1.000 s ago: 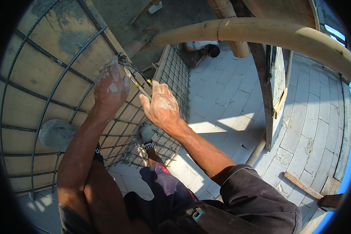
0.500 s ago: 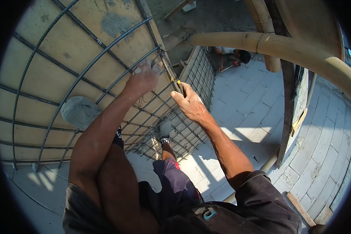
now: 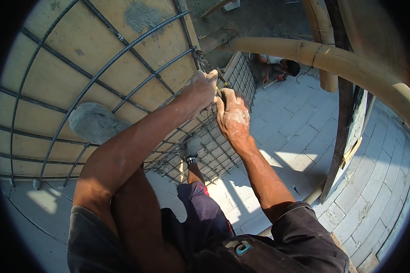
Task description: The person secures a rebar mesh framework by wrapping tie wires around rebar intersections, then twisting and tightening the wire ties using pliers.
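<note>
Dusty and closed, my left hand (image 3: 202, 91) is beside the upper corner of the rebar grid (image 3: 128, 47); what its fingers hold is too small to make out. My right hand (image 3: 233, 113) is wrapped round the handles of pliers (image 3: 220, 85) with yellow marks, just right of my left hand. The pliers' head lies by the bar crossing at the board's edge. Behind the bars is a plywood board (image 3: 84, 50) with a grey cement smear.
A co-worker (image 3: 289, 67) crouches on the pale block floor (image 3: 287, 104) at the upper right. A thick bamboo pole (image 3: 278, 46) crosses overhead, near a dark upright beam (image 3: 345, 118). My feet, one in a grey shoe (image 3: 95, 123), are among the bars.
The view has shifted, so the grid's corner appears further right. My left hand has moved down from the bar crossing, close to my right hand. The pliers remain in my right hand.
</note>
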{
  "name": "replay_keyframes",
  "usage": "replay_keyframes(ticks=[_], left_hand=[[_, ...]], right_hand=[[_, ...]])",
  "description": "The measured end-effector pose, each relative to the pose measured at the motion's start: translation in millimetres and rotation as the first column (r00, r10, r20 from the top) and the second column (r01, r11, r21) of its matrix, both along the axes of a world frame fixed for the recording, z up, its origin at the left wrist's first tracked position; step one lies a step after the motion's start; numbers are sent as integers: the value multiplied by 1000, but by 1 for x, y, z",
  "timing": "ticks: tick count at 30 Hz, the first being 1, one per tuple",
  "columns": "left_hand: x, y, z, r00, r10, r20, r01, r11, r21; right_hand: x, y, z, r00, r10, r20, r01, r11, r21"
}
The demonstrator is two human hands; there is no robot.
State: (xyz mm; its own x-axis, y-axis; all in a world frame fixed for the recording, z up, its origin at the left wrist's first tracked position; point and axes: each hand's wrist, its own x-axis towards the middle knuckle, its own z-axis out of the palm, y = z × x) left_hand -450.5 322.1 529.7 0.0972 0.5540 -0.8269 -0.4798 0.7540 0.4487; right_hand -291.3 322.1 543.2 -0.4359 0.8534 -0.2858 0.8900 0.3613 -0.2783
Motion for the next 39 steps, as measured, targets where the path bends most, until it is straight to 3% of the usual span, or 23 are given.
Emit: replay_keyframes(ticks=[3, 6, 9, 10, 13, 14, 17, 18, 19, 20, 21, 25, 26, 29, 33, 34, 37, 38, 39], left_hand=[[0, -2, -3, 999, 14, 48, -14, 1000, 9], [-1, -2, -3, 994, 57, 96, -58, 998, 4], [-4, -2, -3, 975, 92, 200, -93, 996, -5], [-6, -2, -3, 965, 101, 241, -103, 995, -7], [0, -2, -1, 951, 148, 271, -136, 989, -62], [1, -3, 0, 958, 110, 263, -102, 994, -43], [-6, -2, 10, 974, -18, 226, 16, 1000, 11], [-10, -1, 14, 976, -63, 208, 60, 998, 22], [-12, -2, 15, 976, -109, 190, 105, 994, 30], [-14, -4, 13, 973, -135, 189, 131, 991, 34], [-17, -5, 11, 969, -163, 187, 159, 987, 41], [-31, -19, -15, 956, -175, 237, 177, 984, 17], [-34, -22, -21, 954, -140, 266, 151, 988, -23], [-43, -25, -38, 966, -52, 252, 78, 993, -93], [-49, -21, -46, 981, -18, 196, 31, 997, -64], [-50, -21, -49, 978, -11, 207, 20, 999, -42], [-46, -16, -51, 974, 36, 224, -32, 999, -18], [-42, -13, -51, 980, 30, 197, -26, 999, -26], [-36, -10, -52, 985, 21, 171, -16, 999, -31]], right_hand=[[-2, 1, 4, 999, -41, -7, 41, 996, -81], [-5, 4, 9, 998, -62, -5, 62, 998, 8], [-2, 20, 4, 978, -63, 200, 95, 984, -150], [-10, 37, 13, 938, 8, 346, 128, 921, -369], [-4, 43, 6, 958, 9, 288, 110, 912, -395], [0, 48, 7, 942, 123, 313, 60, 854, -517], [13, 49, -1, 997, -14, 69, 59, 704, -708], [12, 47, -7, 992, -114, -63, 18, 599, -800], [12, 45, -13, 959, -231, -164, -36, 474, -880], [17, 39, -13, 849, -527, -23, 112, 221, -969], [8, 37, -2, 656, -735, 174, 177, -74, -981], [9, 41, 0, 751, -657, 64, 214, 150, -965], [7, 42, 2, 787, -606, 120, 338, 260, -905], [-1, 56, 7, 921, -358, 151, 331, 519, -788], [-17, 56, 23, 935, -297, 195, 338, 574, -746], [-16, 51, 18, 920, -353, 170, 340, 501, -796], [-12, 48, 20, 744, -638, 199, 330, 92, -939], [-5, 50, 11, 642, -712, 283, 194, -206, -959], [2, 47, 6, 563, -746, 354, 45, -400, -915]])
